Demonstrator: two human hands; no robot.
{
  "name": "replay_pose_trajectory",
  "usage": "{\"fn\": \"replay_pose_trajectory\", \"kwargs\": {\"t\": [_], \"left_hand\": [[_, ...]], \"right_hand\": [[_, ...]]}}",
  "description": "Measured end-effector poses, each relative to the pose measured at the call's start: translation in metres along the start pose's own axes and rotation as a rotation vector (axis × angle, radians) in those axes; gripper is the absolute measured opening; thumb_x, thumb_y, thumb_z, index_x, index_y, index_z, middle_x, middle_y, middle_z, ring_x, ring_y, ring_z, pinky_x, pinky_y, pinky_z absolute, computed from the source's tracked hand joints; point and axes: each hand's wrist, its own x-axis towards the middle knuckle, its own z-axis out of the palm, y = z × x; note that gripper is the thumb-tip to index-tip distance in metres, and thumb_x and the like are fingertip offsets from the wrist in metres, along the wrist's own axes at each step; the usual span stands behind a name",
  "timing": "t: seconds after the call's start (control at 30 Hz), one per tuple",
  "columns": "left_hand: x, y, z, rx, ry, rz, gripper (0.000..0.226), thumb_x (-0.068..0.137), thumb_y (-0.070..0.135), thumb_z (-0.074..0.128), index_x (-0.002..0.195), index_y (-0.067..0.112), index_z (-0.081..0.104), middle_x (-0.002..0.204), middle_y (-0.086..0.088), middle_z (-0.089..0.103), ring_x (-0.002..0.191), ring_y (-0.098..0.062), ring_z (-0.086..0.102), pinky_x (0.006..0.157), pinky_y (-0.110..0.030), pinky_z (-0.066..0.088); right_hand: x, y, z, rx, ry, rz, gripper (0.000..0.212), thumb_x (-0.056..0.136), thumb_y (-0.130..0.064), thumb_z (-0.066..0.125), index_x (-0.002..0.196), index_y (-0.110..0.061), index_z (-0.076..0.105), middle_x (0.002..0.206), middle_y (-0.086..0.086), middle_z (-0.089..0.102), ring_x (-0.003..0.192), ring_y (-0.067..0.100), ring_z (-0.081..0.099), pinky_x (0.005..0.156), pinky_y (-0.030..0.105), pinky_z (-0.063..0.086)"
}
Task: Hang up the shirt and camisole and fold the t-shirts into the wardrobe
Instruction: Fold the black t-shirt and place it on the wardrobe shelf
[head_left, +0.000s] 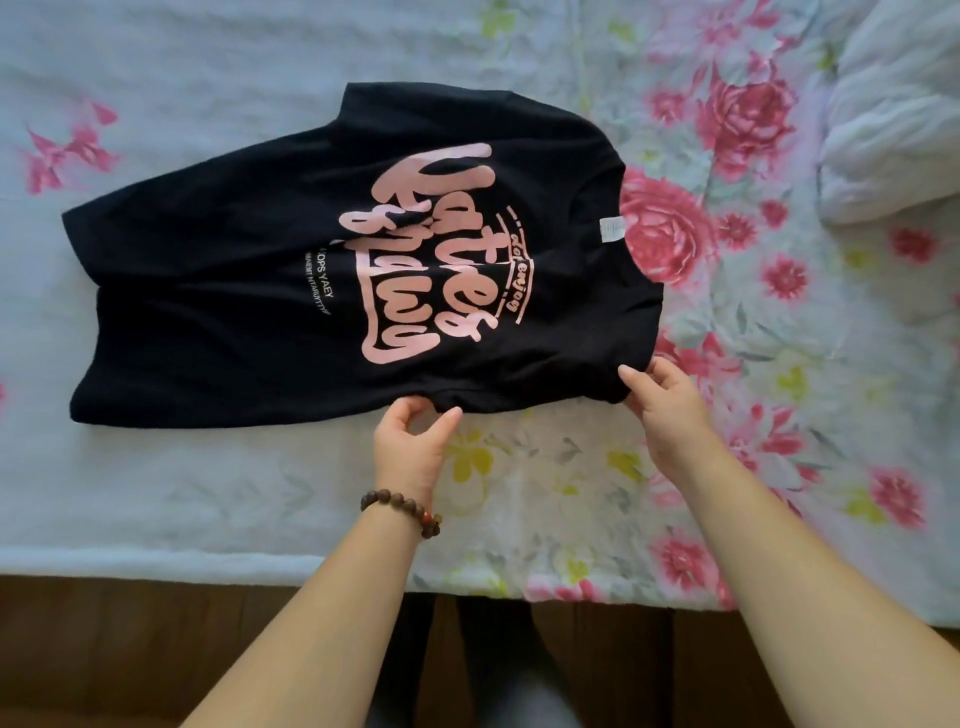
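Black t-shirt (208, 270) spread print-up across the flowered bed (208, 493), collar to the right. Near edge pinched in left hand (410, 447) fingers; near sleeve gripped by right hand (670, 410) fingers.

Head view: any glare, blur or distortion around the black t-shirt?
Head view: soft, even light, no glare; the black t-shirt crushes to flat dark, though its pink print is sharp. Head view: the flowered bedspread washes out toward the top right; left hand and right hand are in focus.
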Motion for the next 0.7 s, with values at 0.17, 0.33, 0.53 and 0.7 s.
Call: {"fn": "replay_pose_trajectory", "kwargs": {"t": [0.17, 0.33, 0.53, 0.7], "left_hand": [[0.002, -0.001, -0.001, -0.135, -0.013, -0.053, 0.031, 0.082, 0.016, 0.074, 0.109, 0.01, 0.061, 0.106, -0.001, 0.065, 0.096, -0.009, 0.061, 0.082, -0.019, 0.048], [0.002, -0.007, -0.006, -0.193, -0.047, -0.05, 0.011, 0.084, 0.017, 0.07, 0.091, 0.01, 0.066, 0.092, -0.003, 0.066, 0.091, -0.017, 0.062, 0.092, -0.034, 0.051], [-0.001, -0.003, -0.008, -0.389, -0.102, -0.032, 0.027, 0.075, 0.011, 0.06, 0.062, 0.018, 0.036, 0.065, -0.002, 0.028, 0.062, -0.014, 0.031, 0.07, -0.031, 0.035], [-0.006, -0.004, -0.003, -0.331, -0.121, -0.076, 0.022, 0.082, 0.017, 0.065, 0.072, 0.012, 0.047, 0.077, -0.008, 0.042, 0.074, -0.023, 0.043, 0.075, -0.041, 0.044]], "right_hand": [[-0.008, -0.007, -0.003, 0.155, -0.033, 0.097, 0.012, 0.096, -0.009, 0.05, 0.093, -0.014, 0.061, 0.09, 0.004, 0.068, 0.083, 0.018, 0.065, 0.081, 0.032, 0.055], [-0.02, -0.005, -0.004, 0.173, -0.151, 0.223, 0.011, 0.092, -0.013, 0.059, 0.1, -0.011, 0.065, 0.085, 0.0, 0.072, 0.073, 0.018, 0.065, 0.08, 0.036, 0.056], [-0.035, 0.0, 0.0, 0.32, -0.058, 0.14, 0.012, 0.091, -0.005, 0.055, 0.092, -0.008, 0.067, 0.088, -0.003, 0.073, 0.083, 0.006, 0.068, 0.077, 0.02, 0.053], [-0.04, 0.007, 0.007, 0.426, -0.024, 0.236, 0.012, 0.093, -0.015, 0.055, 0.1, -0.011, 0.065, 0.1, 0.002, 0.07, 0.092, 0.018, 0.066, 0.081, 0.03, 0.053]]}}
